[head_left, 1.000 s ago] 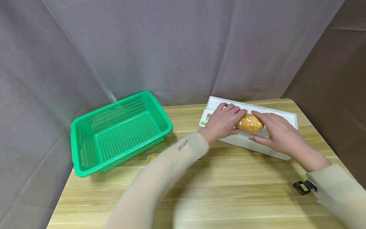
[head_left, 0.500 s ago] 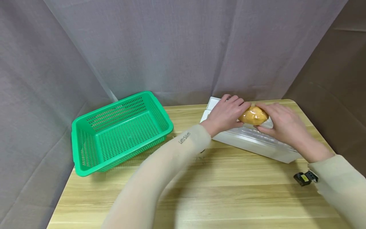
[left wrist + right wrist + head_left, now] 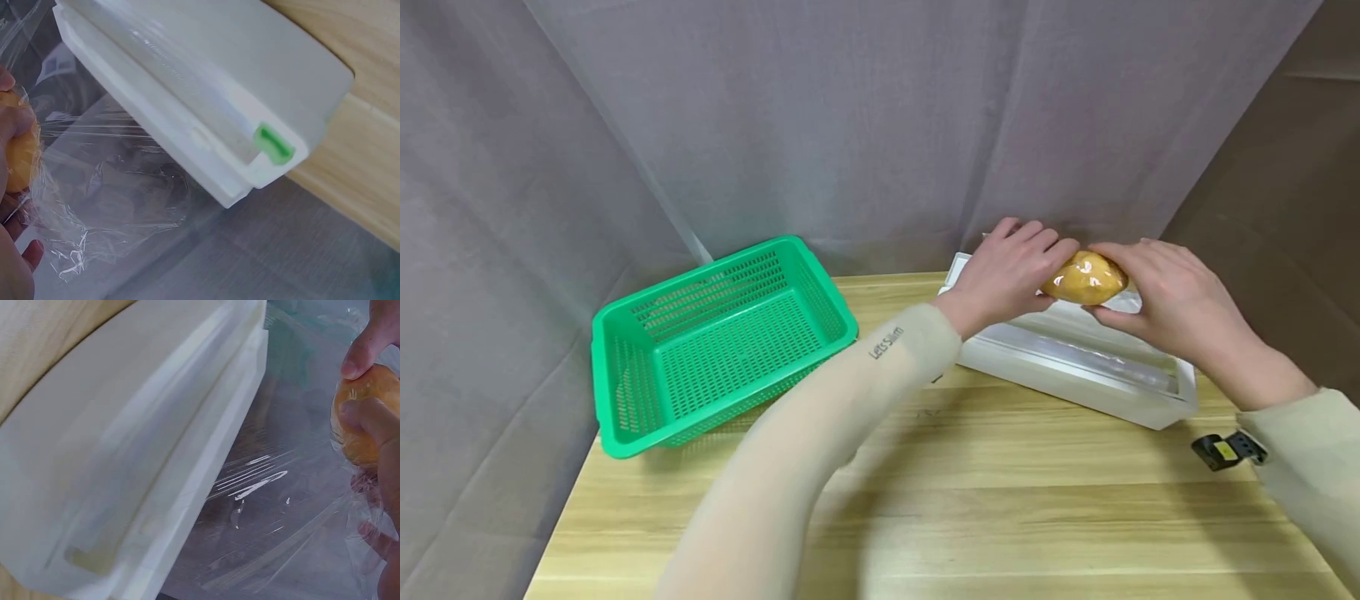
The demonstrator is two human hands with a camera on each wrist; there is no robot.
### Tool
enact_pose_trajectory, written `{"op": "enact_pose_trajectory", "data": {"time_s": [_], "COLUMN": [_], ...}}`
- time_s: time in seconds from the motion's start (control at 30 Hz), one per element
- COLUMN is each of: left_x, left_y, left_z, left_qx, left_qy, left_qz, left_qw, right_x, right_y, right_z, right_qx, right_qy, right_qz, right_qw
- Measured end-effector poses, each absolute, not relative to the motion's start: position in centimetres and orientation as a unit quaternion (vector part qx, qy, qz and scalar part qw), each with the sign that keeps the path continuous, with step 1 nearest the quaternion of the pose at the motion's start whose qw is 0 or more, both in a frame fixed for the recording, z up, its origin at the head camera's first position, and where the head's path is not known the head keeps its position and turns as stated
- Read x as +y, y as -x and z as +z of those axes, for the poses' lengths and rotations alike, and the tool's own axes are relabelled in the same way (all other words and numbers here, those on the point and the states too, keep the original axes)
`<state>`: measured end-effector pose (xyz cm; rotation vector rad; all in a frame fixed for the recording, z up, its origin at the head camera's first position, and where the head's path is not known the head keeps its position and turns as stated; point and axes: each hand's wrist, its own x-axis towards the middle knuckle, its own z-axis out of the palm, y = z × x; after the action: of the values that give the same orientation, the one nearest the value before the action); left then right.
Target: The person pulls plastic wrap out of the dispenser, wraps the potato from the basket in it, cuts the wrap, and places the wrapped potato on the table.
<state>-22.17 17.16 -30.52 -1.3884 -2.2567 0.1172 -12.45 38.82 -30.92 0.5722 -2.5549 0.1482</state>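
Note:
An orange-yellow fruit (image 3: pixel 1085 280) in shiny cling film is held up above a long white cling film dispenser (image 3: pixel 1075 373). My left hand (image 3: pixel 1011 271) grips its left end, and my right hand (image 3: pixel 1180 304) grips its right end. Both thumbs press on the fruit in the right wrist view. Clear cling film (image 3: pixel 125 175) stretches from the dispenser to the fruit, creased and bunched near the fingers. A green slider (image 3: pixel 273 144) sits at one end of the dispenser, whose lid stands open. The fruit's exact kind is unclear under the film.
A green perforated basket (image 3: pixel 601 375) stands at the left of the wooden table (image 3: pixel 1037 517). Grey curtain (image 3: pixel 850 125) hangs close behind the table. A black device (image 3: pixel 1225 450) is fixed at the right sleeve. The left forearm covers part of the table.
Both hands have moved up, back and slightly right with the fruit, away from the dispenser. More of the dispenser's inside shows. A small yellow wrapped thing by the basket is now hidden behind the left arm.

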Motion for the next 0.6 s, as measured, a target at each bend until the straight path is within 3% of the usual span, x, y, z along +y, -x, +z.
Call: {"op": "enact_pose_trajectory", "data": {"time_s": [0.6], "left_x": [17.0], "left_y": [20.6], "left_z": [-26.9], "left_qx": [-0.818], "left_qy": [0.510], "left_qz": [0.053], "left_qw": [0.260], "right_x": [39.3], "right_y": [10.9], "right_z": [-27.9], "right_qx": [-0.939], "right_qy": [-0.203], "right_qz": [0.046], "right_qw": [0.274]}}
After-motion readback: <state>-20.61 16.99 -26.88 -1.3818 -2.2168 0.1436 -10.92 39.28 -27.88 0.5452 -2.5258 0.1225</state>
